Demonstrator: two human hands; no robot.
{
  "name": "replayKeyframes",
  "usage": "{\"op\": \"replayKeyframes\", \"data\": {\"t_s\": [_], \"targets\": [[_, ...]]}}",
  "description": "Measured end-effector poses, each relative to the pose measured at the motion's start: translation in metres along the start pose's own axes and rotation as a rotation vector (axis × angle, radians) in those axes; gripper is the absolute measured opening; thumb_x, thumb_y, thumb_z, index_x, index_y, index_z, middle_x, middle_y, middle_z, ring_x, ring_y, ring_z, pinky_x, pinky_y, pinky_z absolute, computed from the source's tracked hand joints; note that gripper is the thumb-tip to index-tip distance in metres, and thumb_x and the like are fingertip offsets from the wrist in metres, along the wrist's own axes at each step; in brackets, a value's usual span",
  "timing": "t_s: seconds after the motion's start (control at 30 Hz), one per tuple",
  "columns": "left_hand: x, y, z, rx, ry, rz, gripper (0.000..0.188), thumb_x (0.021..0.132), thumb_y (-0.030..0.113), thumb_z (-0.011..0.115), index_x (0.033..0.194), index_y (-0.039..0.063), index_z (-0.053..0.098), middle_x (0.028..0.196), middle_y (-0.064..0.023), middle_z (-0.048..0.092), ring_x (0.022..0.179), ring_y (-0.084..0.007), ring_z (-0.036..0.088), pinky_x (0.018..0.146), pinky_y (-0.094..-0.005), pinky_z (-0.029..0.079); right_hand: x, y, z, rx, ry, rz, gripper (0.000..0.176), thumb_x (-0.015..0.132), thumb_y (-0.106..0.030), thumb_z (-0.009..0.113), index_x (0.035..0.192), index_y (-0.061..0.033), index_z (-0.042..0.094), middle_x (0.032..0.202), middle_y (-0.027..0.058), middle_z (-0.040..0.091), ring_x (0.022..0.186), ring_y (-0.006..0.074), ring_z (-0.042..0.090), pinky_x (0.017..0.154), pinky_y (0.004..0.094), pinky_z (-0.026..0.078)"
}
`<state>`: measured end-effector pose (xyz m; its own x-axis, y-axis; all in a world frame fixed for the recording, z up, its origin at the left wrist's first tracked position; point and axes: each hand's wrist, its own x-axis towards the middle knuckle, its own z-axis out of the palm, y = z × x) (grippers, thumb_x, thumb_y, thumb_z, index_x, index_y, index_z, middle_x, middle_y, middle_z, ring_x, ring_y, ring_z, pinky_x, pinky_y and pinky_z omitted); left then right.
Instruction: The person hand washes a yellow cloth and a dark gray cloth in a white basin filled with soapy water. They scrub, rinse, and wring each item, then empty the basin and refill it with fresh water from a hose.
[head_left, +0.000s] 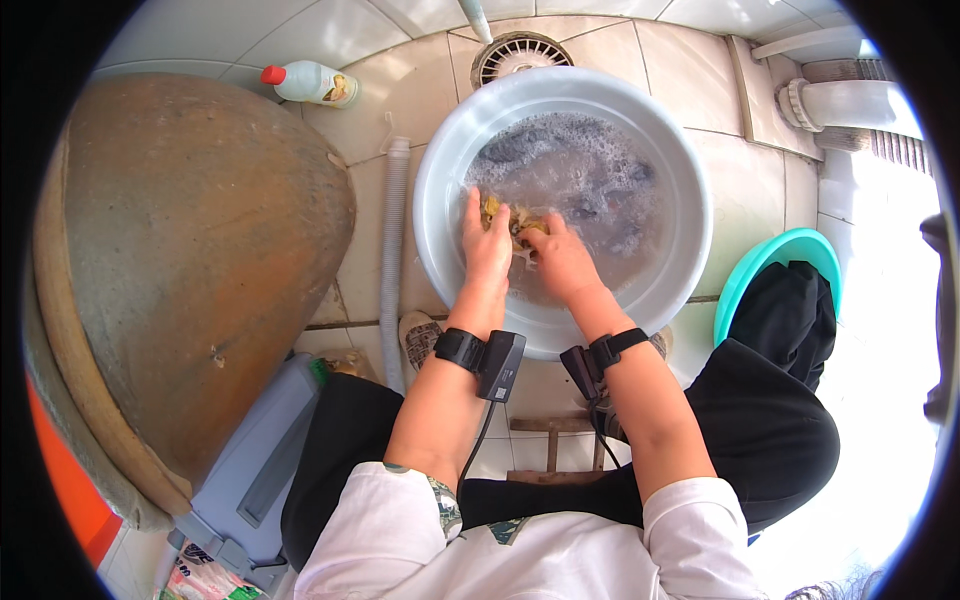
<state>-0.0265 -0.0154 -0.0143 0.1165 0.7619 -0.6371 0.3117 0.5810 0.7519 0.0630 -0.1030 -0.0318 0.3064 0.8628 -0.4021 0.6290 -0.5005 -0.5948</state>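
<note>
A large pale grey plastic basin (679, 247) stands on the floor before me, holding murky, sudsy water (540, 180). Dark cloth (517, 142) lies partly sunk along the far side of the water. Near the left side of the basin, my left hand (486, 244) and my right hand (561, 259) grip a wet yellow and brown patterned cloth (519, 219) between them. The left fingers point away from me, along the cloth's left side. My right fingers curl over its right end. Part of the cloth is hidden by the hands and the water.
Left of the basin stand a big brown earthenware jar (202, 247) and a grey corrugated hose (394, 262). A red-capped bottle (311, 84) lies beyond them. Behind the basin is a floor drain (517, 56). A turquoise basin (739, 281) with black cloth (787, 315) sits at right.
</note>
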Motion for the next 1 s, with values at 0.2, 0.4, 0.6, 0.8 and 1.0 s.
{"op": "replayKeyframes", "data": {"t_s": [0.2,0.4,0.6,0.8,1.0], "targets": [[0.009,0.006,-0.005,-0.367,-0.206,-0.435,0.054,0.096,0.046,0.047,0.13,0.005,0.043,0.114,-0.0123,0.056,0.092,-0.027,0.063,0.072,-0.0393,0.053,-0.014,-0.026,-0.041,0.747,0.073,-0.013,0.028,0.078,-0.004,0.057,0.105,-0.0062,0.065,0.101,0.0106,0.061,0.085,0.0253,0.063,0.077,0.0344,0.05],[0.004,0.01,-0.004,-0.565,-0.3,-0.332,0.033,0.093,0.037,0.058,0.103,0.005,0.059,0.091,-0.0067,0.061,0.084,-0.0181,0.061,0.07,-0.0323,0.052,-0.021,-0.067,-0.047,0.61,0.271,-0.086,0.018,0.085,-0.02,0.063,0.091,-0.0037,0.062,0.08,0.0163,0.063,0.075,0.0342,0.063,0.068,0.0385,0.051],[-0.021,0.013,0.015,-0.528,-0.176,-0.249,0.029,0.097,0.027,0.053,0.11,0.002,0.056,0.104,-0.0078,0.061,0.091,-0.0173,0.061,0.078,-0.0324,0.052,0.003,-0.045,-0.036,0.384,0.468,0.105,0.027,0.091,-0.03,0.057,0.084,-0.0038,0.059,0.08,0.0188,0.063,0.074,0.0384,0.061,0.065,0.044,0.049],[-0.037,0.051,0.003,-0.386,-0.431,-0.275,0.045,0.097,0.04,0.05,0.117,0.0,0.053,0.112,-0.0098,0.059,0.101,-0.0194,0.06,0.086,-0.0351,0.05,-0.006,-0.039,-0.059,1.449,0.266,0.161,0.029,0.092,-0.029,0.063,0.101,-0.0024,0.065,0.091,0.0019,0.066,0.082,0.0121,0.06,0.076,0.0283,0.05],[-0.07,0.083,-0.005,-0.598,-0.694,-0.306,0.069,0.088,0.057,0.057,0.131,0.006,0.044,0.129,-0.0092,0.051,0.12,-0.0237,0.051,0.098,-0.0449,0.044,-0.024,-0.052,-0.085,1.504,0.409,0.031,0.02,0.094,-0.023,0.062,0.094,-0.003,0.065,0.089,0.0021,0.066,0.081,0.0085,0.059,0.072,0.0239,0.049]]}}
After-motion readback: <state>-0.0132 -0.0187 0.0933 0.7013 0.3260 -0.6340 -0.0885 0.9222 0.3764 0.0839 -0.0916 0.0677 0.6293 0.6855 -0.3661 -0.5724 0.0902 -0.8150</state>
